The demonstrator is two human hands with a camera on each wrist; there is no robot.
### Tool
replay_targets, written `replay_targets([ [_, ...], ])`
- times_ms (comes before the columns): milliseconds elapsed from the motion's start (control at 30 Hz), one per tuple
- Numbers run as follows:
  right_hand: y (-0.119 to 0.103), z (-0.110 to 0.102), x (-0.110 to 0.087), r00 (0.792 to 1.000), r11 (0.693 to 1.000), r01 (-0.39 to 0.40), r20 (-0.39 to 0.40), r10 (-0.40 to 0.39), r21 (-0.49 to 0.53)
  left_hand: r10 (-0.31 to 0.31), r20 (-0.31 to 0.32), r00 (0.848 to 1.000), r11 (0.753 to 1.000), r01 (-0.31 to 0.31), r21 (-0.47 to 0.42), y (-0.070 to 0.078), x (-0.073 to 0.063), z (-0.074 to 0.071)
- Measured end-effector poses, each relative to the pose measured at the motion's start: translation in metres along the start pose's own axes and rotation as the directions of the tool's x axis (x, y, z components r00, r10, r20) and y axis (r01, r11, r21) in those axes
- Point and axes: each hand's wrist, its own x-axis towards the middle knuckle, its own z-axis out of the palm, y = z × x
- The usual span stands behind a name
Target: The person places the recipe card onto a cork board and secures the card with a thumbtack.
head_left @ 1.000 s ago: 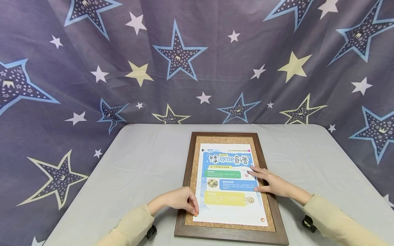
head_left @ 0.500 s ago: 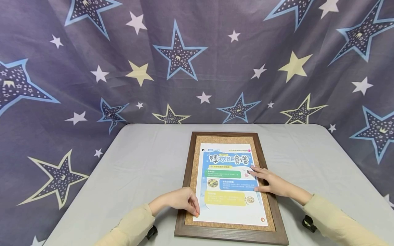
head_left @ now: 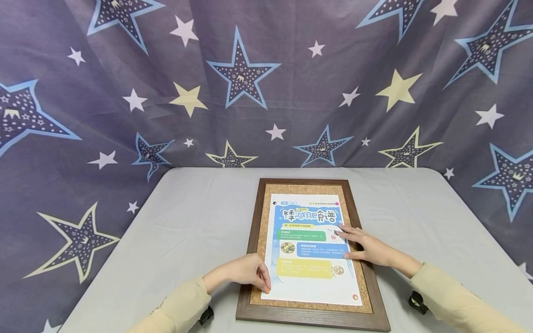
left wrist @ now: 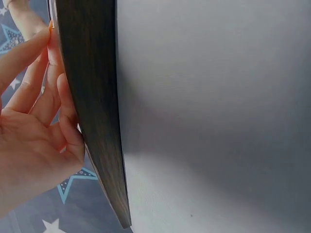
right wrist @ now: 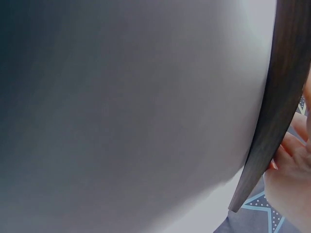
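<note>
A printed poster (head_left: 308, 292) with coloured text blocks lies on a cork board (head_left: 304, 189) in a brown wooden frame (head_left: 312, 319). My left hand (head_left: 245, 270) pinches an orange pushpin (head_left: 267, 291) between thumb and fingers at the poster's lower left corner. In the left wrist view, the pushpin (left wrist: 51, 25) shows as a small orange spot at the fingertips. My right hand (head_left: 368, 247) rests on the poster's right edge, fingers spread. The right wrist view catches only part of that hand (right wrist: 291, 170) behind the frame's side.
A black pin (head_left: 274, 203) is at the poster's upper left corner, a pink pin (head_left: 337, 204) at the upper right, an orange-brown pin (head_left: 355, 297) at the lower right. The grey-clothed table (head_left: 187, 217) ends at a star-patterned curtain (head_left: 287, 92).
My left hand has shifted very slightly right with the orange pushpin at the lower left corner. The right hand, the poster and the frame have stayed in place.
</note>
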Motion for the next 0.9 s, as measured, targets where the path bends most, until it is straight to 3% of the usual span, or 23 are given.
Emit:
replay_targets([
  [433,0.0004,0.0006,0.0,1.0,1.0,-0.013,0.007,0.013,0.001,0.0,-0.038,0.999,1.0,0.0,0.0,0.0007,-0.0016,0.0022],
  [900,-0.0007,-0.0003,0.0003,1.0,1.0,-0.006,0.003,0.006,-0.002,0.028,-0.069,0.997,0.997,-0.023,0.076,0.0017,-0.0013,0.0039],
])
